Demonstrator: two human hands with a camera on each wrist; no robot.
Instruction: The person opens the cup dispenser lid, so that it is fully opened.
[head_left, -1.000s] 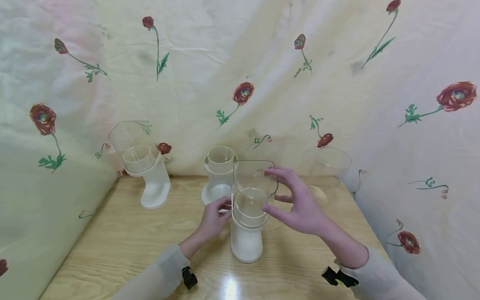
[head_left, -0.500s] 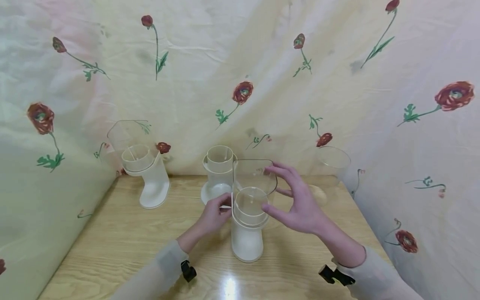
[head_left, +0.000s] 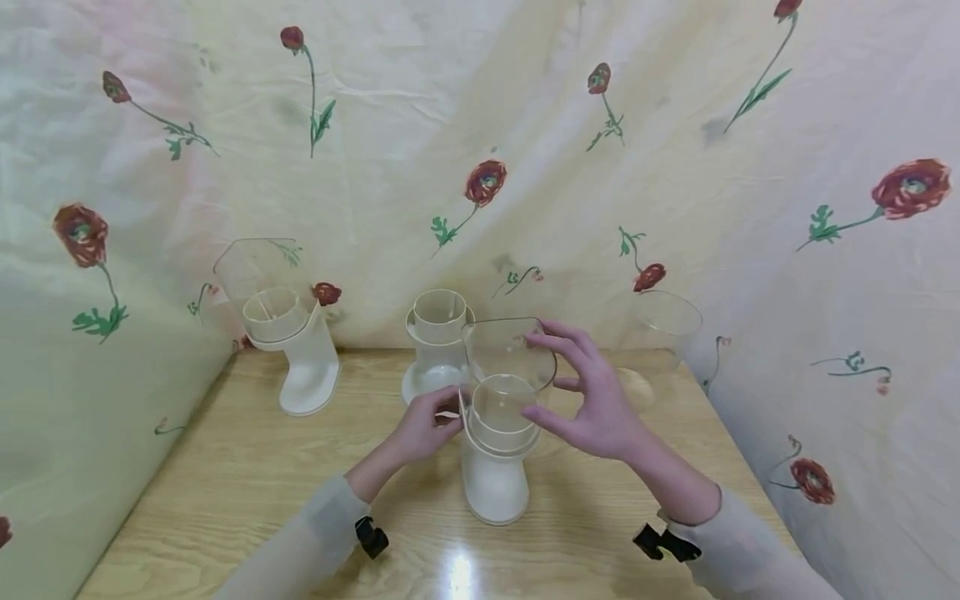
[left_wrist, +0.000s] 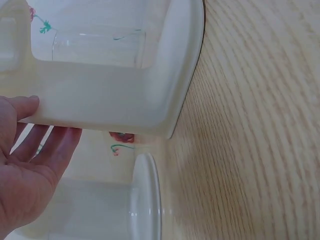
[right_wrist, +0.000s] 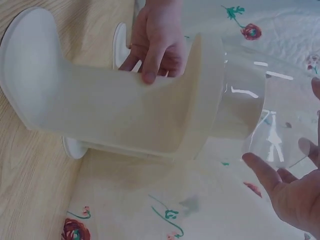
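Note:
A white plastic stand (head_left: pixel 495 492) with a curved foot and a ring at its top stands upright on the table, between my hands. Its ring carries a short clear cylinder, and a taller clear plastic hopper (head_left: pixel 510 346) with a squarish rim rises above it. My left hand (head_left: pixel 425 427) pinches the edge of the stand's upright, thumb on the near face in the left wrist view. Around the right side of the hopper my right hand (head_left: pixel 594 408) curves, thumb low near the cylinder, fingers up by the rim. The right wrist view shows those fingertips right at the clear wall.
A similar white stand (head_left: pixel 311 371) with a clear top is at the back left. Another white stand (head_left: pixel 438 337) with a short cylinder stands behind my left hand. At the back right are a clear container (head_left: pixel 667 325) and a pale round piece (head_left: pixel 636 389). Floral cloth surrounds the table (head_left: pixel 225 500).
The hopper's rim has tipped slightly, its left side now lower than its right. Both hands keep their places with only small shifts; the other items have not moved.

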